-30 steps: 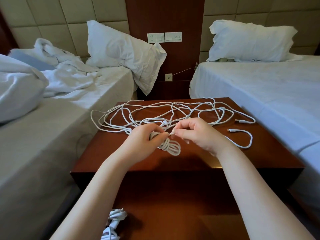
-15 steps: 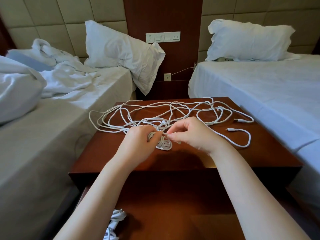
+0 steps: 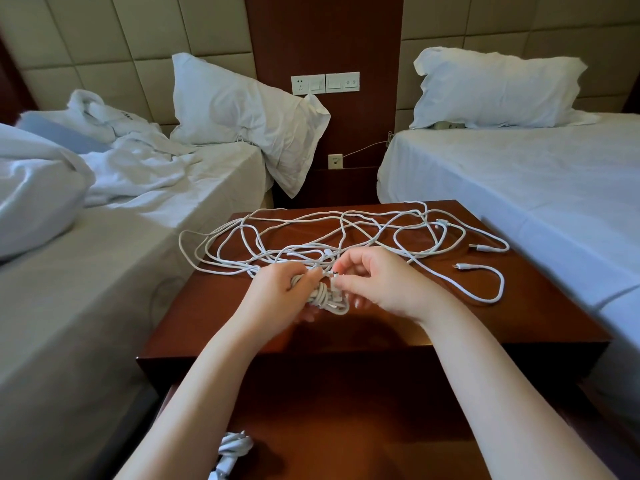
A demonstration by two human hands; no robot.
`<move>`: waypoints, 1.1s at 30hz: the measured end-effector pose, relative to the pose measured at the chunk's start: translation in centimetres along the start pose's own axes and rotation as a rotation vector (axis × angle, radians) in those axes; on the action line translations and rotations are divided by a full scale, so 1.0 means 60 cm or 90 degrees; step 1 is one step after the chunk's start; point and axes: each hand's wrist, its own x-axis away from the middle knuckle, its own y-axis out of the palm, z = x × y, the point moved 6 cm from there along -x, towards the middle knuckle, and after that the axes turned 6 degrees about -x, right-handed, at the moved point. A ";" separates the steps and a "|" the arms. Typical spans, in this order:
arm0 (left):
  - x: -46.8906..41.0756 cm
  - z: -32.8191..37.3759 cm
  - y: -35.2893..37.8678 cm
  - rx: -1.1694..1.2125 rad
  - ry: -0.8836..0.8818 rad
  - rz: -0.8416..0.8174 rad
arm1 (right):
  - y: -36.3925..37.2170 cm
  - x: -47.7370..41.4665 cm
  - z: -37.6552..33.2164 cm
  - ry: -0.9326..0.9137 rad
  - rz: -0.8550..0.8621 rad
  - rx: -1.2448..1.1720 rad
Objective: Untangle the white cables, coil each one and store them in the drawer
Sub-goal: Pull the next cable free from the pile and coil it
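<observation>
Your left hand [image 3: 277,299] grips a small coil [image 3: 327,301] over the near half of the nightstand [image 3: 540,317]. Your right hand [image 3: 384,289] pinches its cable end. The tangled white cables [image 3: 346,230] sprawl just beyond. Another bundle [image 3: 235,445] lies in the open drawer [image 3: 346,427] nearest you.

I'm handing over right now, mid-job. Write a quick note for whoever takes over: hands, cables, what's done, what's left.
Hands: the left hand grips a small coil over the front of the nightstand. The right hand pinches the cable end at that coil.
Cables: the tangle lies spread across the nightstand top, with two plugs free at the right.
Done: one coiled cable lies in the open drawer.
Left: finish the coil in hand and store it, then untangle, coil and store the rest.
</observation>
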 end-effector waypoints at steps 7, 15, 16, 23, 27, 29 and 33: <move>0.000 0.000 0.001 0.102 -0.039 -0.019 | 0.001 0.005 -0.020 -0.052 0.054 0.099; 0.004 -0.011 -0.018 0.213 -0.100 0.076 | 0.023 0.008 -0.034 -0.135 0.118 0.101; 0.004 -0.009 -0.018 0.215 -0.102 0.089 | 0.021 0.007 -0.033 -0.134 0.116 0.092; -0.002 -0.025 -0.014 0.219 -0.137 0.040 | 0.021 0.005 -0.031 -0.175 0.145 0.068; -0.004 -0.031 -0.010 0.248 -0.158 0.048 | 0.026 0.001 -0.023 -0.194 0.177 0.109; -0.006 -0.030 -0.007 0.243 -0.169 0.059 | 0.025 0.003 -0.024 -0.216 0.220 0.162; -0.008 -0.027 -0.013 0.211 -0.169 0.067 | 0.025 0.003 -0.021 -0.218 0.234 0.146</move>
